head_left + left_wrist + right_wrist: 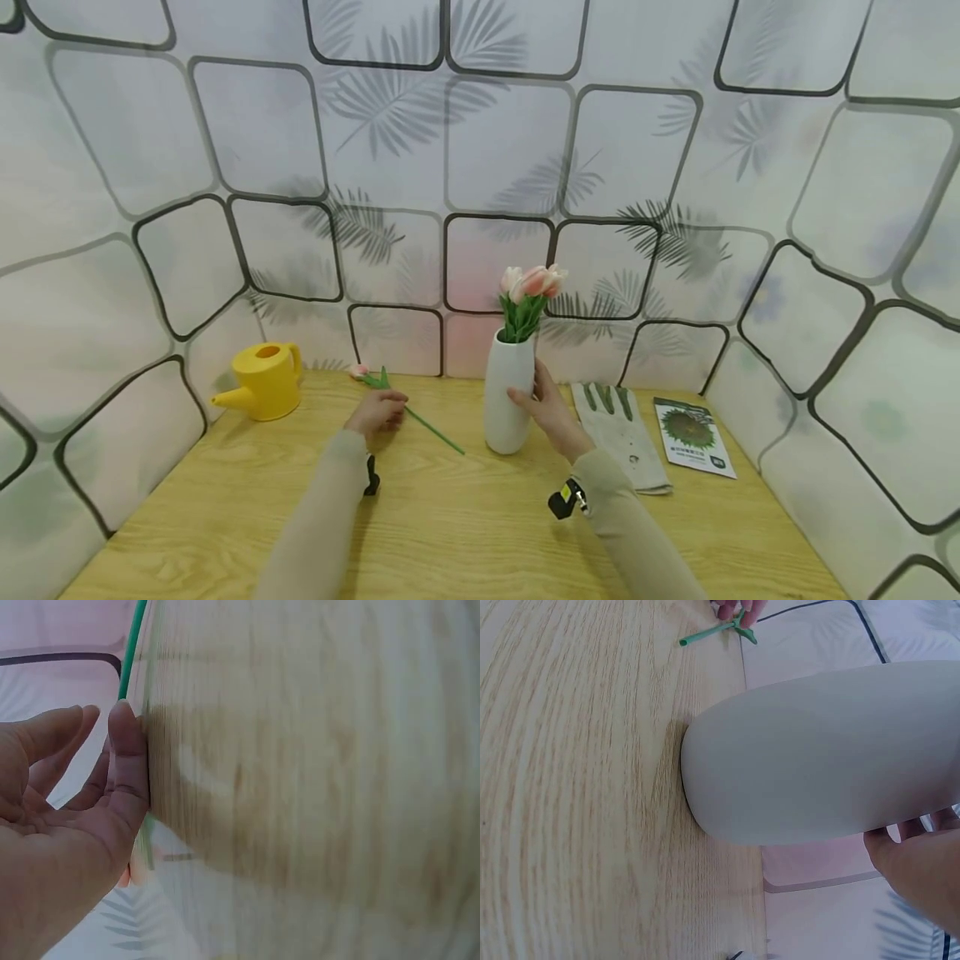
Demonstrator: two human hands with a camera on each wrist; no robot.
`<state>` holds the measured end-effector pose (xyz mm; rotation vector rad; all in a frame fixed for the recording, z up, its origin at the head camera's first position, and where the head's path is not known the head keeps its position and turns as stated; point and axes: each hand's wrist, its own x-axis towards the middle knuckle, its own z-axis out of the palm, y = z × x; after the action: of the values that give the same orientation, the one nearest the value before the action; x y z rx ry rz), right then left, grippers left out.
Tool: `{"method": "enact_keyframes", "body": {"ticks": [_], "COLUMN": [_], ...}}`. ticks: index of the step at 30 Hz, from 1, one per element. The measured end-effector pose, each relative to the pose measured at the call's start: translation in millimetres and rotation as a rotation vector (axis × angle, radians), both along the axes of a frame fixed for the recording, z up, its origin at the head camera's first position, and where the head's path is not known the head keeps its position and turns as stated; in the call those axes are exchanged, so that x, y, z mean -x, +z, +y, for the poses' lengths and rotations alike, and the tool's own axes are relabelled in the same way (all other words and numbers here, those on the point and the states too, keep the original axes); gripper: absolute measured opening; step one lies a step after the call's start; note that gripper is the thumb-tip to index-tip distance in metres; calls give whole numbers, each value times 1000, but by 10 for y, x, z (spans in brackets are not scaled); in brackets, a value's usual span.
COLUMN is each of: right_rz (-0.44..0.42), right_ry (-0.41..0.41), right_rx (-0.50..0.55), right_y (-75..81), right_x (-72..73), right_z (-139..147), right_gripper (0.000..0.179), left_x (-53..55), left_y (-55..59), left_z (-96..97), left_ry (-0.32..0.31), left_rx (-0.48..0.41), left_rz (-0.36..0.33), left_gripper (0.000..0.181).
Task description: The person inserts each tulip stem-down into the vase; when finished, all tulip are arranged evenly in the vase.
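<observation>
A white vase (510, 400) stands upright on the table, with several pink-and-white tulips (534, 287) in its mouth. My right hand (551, 408) holds the vase by its right side, thumb across the front and the other fingers behind; the right wrist view shows the vase's smooth body (802, 757). To the left, a single tulip (435, 429) lies on the table with its pink head pointing away. My left hand (377, 411) lies low over its stem. Its loosely bent fingers (129, 761) are right at the green stem (133, 649), the tips apart.
On the far left stands a yellow watering can (266, 387). Right of the vase lie pale gardening gloves (626, 442) with green marks, then a seed packet (693, 437) with a sunflower picture. A patterned cloth backdrop (390, 250) surrounds the wooden table (450, 533).
</observation>
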<state>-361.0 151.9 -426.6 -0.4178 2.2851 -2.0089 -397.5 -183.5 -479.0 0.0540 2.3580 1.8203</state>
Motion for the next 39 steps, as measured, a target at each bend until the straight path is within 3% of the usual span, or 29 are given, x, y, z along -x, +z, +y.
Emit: {"method": "enact_keyframes", "body": {"ticks": [7,15,22,28,34,39], "right_rz": [-23,-24,-27,-33,-34,-24], "right_ry": [25,42,42,49,37,13], "right_rx": [3,-14,1,-5,-1,-2], "right_y": [41,260,252,213,228,69], "right_x": [-7,-195,-189,-181,-199,-49], "right_z": [4,-15,-16,-23,-10,10], "right_gripper": [90,89,89,90,89,89], "left_x": [2,-5,-27,-26,-16,-10], "left_y": [4,58,75,16,-23,-54], "left_z": [-2,-17,-11,-9,-23,-30], "left_ry": [-48,-106,-43,16,68,124], "left_rx": [149,193,250,274,205,145], "left_rz": [39,12,28,-8,-20,-20], "left_gripper": [33,33,21,11,10,12]}}
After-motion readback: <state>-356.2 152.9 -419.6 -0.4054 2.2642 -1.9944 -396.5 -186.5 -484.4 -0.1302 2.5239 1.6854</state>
